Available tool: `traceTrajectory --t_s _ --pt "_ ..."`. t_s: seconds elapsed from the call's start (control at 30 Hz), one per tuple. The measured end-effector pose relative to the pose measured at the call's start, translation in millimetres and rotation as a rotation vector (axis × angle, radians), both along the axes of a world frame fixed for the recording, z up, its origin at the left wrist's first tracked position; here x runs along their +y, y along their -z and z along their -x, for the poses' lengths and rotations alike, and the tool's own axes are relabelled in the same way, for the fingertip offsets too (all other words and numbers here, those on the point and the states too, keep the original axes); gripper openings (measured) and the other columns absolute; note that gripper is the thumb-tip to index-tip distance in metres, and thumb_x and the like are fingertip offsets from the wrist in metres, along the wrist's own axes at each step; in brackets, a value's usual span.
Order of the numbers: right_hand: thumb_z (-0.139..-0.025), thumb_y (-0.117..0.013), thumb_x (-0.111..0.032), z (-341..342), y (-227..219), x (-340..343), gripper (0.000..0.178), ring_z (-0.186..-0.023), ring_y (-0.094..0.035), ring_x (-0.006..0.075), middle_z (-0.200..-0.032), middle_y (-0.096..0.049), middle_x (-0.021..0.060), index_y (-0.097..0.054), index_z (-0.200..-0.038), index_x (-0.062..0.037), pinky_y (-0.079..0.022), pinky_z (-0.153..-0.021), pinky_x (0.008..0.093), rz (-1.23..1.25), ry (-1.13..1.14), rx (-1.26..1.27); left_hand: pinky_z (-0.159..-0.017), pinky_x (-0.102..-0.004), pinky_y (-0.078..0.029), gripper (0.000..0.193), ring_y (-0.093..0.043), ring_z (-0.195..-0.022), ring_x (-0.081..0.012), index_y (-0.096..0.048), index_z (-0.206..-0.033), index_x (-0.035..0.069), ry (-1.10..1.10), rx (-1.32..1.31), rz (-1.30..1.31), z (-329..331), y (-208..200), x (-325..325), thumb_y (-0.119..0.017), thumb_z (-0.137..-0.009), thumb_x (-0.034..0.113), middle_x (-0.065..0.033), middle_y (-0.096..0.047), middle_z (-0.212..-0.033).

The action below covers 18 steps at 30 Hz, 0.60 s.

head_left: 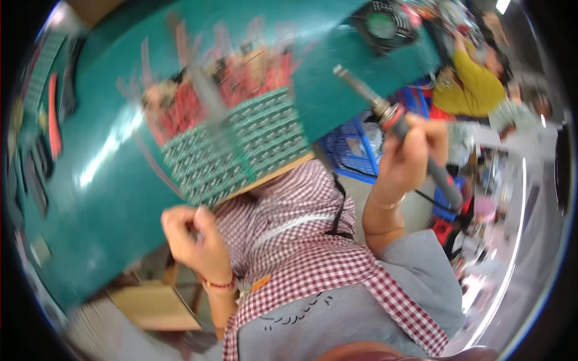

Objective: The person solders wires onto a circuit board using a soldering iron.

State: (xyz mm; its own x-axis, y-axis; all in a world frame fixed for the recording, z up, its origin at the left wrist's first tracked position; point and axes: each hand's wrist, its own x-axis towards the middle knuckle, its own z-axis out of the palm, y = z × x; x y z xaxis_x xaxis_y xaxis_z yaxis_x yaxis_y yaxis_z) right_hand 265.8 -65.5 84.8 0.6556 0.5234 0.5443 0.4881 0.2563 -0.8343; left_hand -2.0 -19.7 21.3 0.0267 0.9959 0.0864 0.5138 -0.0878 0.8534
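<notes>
Your right hand point(414, 151) grips the soldering iron point(394, 116); left hand point(195, 239) curled, can't tell contents, nearer green board panel point(271, 133): just far-right, long axis near-left to far-right.

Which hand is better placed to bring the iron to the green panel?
Probably the right hand: it grips the iron, raised to the right of the panel. The left hand, by the panel's near edge, seems better placed for steadying.
</notes>
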Motion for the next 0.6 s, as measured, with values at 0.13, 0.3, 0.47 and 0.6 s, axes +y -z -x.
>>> traceTrajectory --t_s 0.13,0.3,0.47,0.6 --pt "-0.093 -0.061 -0.011 -133.9 -15.1 -13.2 0.012 -0.056 -0.051 0.0091 -0.074 -0.060 0.0093 -0.058 -0.089 -0.0005 -0.037 -0.047 0.0189 -0.320 0.253 0.092 -0.092 -0.0404 -0.043 0.014 -0.054 -0.106 -0.0288 -0.045 -0.084 -0.001 -0.040 0.148 -0.311 -7.4 1.3 -7.0 -0.050 -0.095 0.006 -0.0203 -0.056 -0.127" --pt "-0.093 -0.068 -0.019 -361.8 24.3 21.8 0.021 -0.071 -0.065 0.0181 -0.084 -0.068 0.0148 -0.062 -0.100 0.0003 -0.051 -0.056 0.0268 -0.242 0.005 0.674 -0.107 -0.0454 -0.040 0.021 -0.046 -0.134 -0.0386 -0.039 -0.085 -0.001 0.002 0.086 -0.219 -4.2 8.7 -25.3 -0.039 -0.103 0.011 -0.0245 -0.039 -0.149" --pt "-0.092 -0.070 -0.022 -477.8 64.8 106.0 0.022 -0.072 -0.069 0.0218 -0.088 -0.070 0.0140 -0.062 -0.101 -0.0038 -0.050 -0.053 0.0272 0.044 0.159 0.937 -0.108 -0.0461 -0.040 0.017 -0.044 -0.137 -0.0391 -0.039 -0.089 -0.001 -0.032 0.075 -0.201 -8.2 11.4 -21.7 -0.036 -0.103 0.009 -0.0234 -0.038 -0.150" --pt "-0.090 -0.070 -0.020 -509.9 81.2 146.7 0.015 -0.055 -0.063 0.0155 -0.083 -0.072 0.0177 -0.064 -0.096 -0.0075 -0.038 -0.039 0.0244 0.207 0.147 0.979 -0.108 -0.0466 -0.040 0.007 -0.044 -0.136 -0.0391 -0.037 -0.091 0.001 -0.094 0.043 -0.180 -17.0 -7.2 -26.9 -0.035 -0.098 0.001 -0.0217 -0.040 -0.145"
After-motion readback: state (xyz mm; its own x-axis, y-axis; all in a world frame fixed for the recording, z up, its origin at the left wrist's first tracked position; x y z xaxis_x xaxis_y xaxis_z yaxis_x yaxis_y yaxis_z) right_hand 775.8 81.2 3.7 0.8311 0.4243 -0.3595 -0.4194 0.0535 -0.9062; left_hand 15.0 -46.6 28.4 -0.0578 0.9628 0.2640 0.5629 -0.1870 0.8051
